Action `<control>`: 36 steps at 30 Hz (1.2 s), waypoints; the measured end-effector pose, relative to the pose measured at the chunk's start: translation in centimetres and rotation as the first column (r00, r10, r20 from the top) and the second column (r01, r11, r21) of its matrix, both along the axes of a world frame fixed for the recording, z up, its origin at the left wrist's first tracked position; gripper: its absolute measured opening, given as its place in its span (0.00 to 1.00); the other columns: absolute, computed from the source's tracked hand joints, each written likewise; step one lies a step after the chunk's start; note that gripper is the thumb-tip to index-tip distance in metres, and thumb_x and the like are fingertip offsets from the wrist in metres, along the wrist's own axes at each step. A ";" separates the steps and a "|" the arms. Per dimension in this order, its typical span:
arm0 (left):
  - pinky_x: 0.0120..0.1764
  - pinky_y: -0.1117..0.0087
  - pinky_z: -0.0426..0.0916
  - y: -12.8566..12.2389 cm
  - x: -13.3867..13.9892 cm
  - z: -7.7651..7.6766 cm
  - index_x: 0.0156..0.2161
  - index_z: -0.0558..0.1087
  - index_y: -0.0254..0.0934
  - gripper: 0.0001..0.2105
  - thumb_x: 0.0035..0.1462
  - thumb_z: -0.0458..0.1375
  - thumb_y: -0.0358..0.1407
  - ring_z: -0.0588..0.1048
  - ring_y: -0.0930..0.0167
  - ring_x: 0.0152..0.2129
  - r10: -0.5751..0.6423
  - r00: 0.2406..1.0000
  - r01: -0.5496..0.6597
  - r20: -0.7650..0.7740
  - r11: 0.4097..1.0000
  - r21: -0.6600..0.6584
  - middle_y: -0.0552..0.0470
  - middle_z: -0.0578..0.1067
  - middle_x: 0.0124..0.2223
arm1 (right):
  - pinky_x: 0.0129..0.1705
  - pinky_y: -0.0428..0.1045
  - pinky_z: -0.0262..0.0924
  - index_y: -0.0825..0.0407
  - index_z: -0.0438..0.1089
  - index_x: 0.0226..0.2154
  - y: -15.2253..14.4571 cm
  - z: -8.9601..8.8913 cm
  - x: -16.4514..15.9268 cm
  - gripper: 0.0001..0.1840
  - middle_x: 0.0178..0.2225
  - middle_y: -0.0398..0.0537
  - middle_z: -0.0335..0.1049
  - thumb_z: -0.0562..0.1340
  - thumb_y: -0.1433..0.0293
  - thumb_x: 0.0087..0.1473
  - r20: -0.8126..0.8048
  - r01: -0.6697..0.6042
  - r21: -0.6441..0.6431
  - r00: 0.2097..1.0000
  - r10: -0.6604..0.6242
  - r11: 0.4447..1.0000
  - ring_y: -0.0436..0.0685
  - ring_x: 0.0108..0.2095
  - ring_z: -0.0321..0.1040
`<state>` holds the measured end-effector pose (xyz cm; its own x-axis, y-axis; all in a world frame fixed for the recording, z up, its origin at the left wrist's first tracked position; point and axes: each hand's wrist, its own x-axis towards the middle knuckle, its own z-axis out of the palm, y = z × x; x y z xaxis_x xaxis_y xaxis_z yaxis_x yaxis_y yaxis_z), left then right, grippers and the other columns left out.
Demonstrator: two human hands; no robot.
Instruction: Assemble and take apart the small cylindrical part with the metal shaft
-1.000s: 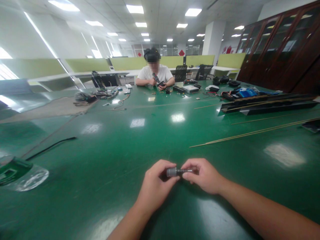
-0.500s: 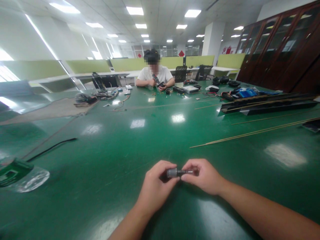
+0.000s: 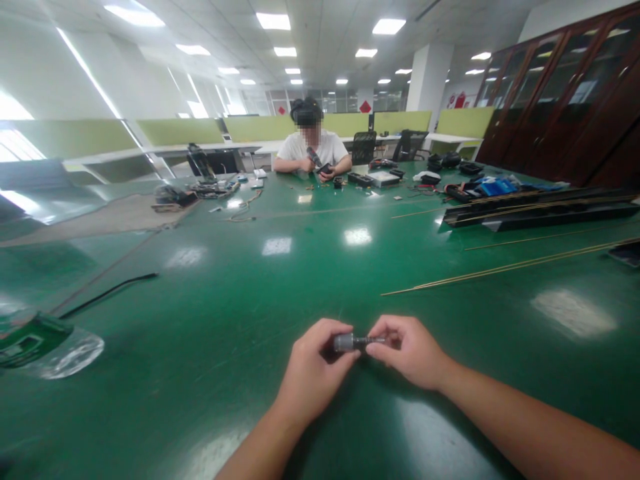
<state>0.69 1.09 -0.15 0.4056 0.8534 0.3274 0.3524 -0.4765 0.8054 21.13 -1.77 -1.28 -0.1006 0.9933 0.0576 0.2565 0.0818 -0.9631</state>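
My left hand is closed around a small grey cylinder, its thumb below and fingers above. A thin dark shaft runs out of the cylinder's right end, level with the table. My right hand pinches the shaft's far part between thumb and fingers. A narrow gap with bare shaft lies between the two hands. What kind of part this is, I cannot make out. Both hands are low over the green table, near its front.
A clear plastic bottle with a green label lies at the left, by a black cable. Thin brass-coloured rods stretch along the right. Across the table a person in a white shirt holds a tool, with several boxes and electronics around.
My right hand has shifted slightly right along the shaft, away from the cylinder, and its grip looks a little changed. My left hand stays almost in place.
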 end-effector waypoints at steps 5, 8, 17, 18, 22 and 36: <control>0.41 0.70 0.68 0.2 0.0 -0.1 0.41 0.75 0.42 0.11 0.53 0.65 0.30 0.74 0.70 0.37 0.015 1.000 -0.016 0.007 1.000 0.010 0.54 0.76 0.41 | 0.25 0.44 0.55 0.56 0.73 0.30 -0.1 0.3 0.0 0.06 0.22 0.43 0.70 0.66 0.69 0.49 -0.003 0.009 0.000 1.000 -0.009 1.000 0.50 0.23 0.64; 0.42 0.69 0.69 0.2 -0.1 0.0 0.42 0.75 0.42 0.11 0.52 0.65 0.30 0.75 0.69 0.38 0.014 1.000 -0.014 0.000 1.000 0.021 0.53 0.76 0.41 | 0.25 0.44 0.55 0.56 0.73 0.30 -0.2 0.4 0.0 0.07 0.22 0.43 0.69 0.66 0.68 0.49 0.009 0.015 0.003 1.000 -0.015 1.000 0.50 0.22 0.63; 0.42 0.68 0.69 0.2 -0.2 0.1 0.42 0.75 0.41 0.10 0.53 0.65 0.32 0.75 0.68 0.37 0.034 0.999 -0.034 0.003 0.999 0.036 0.52 0.76 0.41 | 0.25 0.45 0.56 0.56 0.73 0.30 -0.1 0.2 0.1 0.07 0.22 0.43 0.69 0.66 0.67 0.49 0.001 0.045 0.018 0.999 -0.045 0.999 0.51 0.22 0.64; 0.42 0.69 0.69 0.3 -0.2 0.1 0.42 0.75 0.41 0.10 0.53 0.65 0.32 0.75 0.69 0.37 0.040 0.999 -0.040 0.004 0.999 0.037 0.53 0.76 0.41 | 0.25 0.46 0.56 0.55 0.73 0.30 -0.1 0.1 0.2 0.08 0.22 0.44 0.70 0.66 0.67 0.49 -0.003 0.049 0.017 0.999 -0.049 0.999 0.51 0.22 0.65; 0.41 0.69 0.70 0.3 -0.3 0.2 0.42 0.75 0.41 0.10 0.53 0.65 0.32 0.75 0.69 0.37 0.059 0.998 -0.059 0.010 0.998 0.034 0.53 0.76 0.41 | 0.25 0.46 0.58 0.55 0.72 0.31 0.0 0.0 0.2 0.09 0.24 0.45 0.71 0.66 0.66 0.49 -0.024 0.063 0.004 0.998 -0.063 0.998 0.52 0.22 0.66; 0.41 0.68 0.68 0.6 -0.5 0.6 0.43 0.75 0.41 0.13 0.54 0.65 0.43 0.75 0.68 0.36 0.216 0.976 -0.216 -0.025 0.976 -0.021 0.53 0.77 0.40 | 0.19 0.44 0.53 0.54 0.67 0.28 0.0 0.1 0.6 0.19 0.19 0.42 0.67 0.58 0.56 0.61 -0.281 0.140 0.021 0.951 -0.128 0.990 0.48 0.16 0.60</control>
